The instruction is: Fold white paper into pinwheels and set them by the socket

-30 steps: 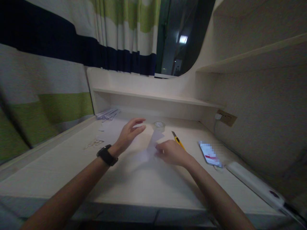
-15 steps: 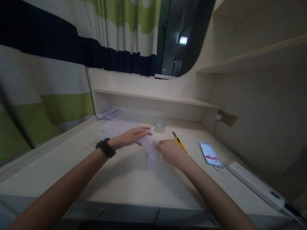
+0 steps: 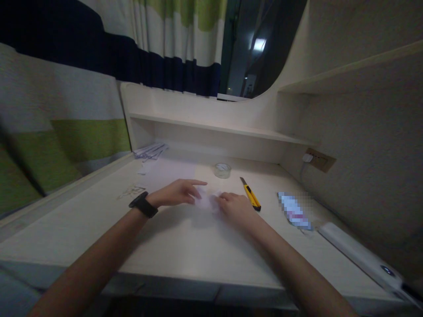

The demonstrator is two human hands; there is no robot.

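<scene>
Pressing a small white paper flat on the worktop, we judge; left hand and right hand rest unclenched on it; creasing next needs firm, aligned fingertips.

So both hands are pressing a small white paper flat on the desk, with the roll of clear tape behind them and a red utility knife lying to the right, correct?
Not quite: the utility knife is yellow, not red, as the head view shows. The rest holds: the left hand and right hand press the small white paper on the desk, with the roll of clear tape behind them.
</scene>
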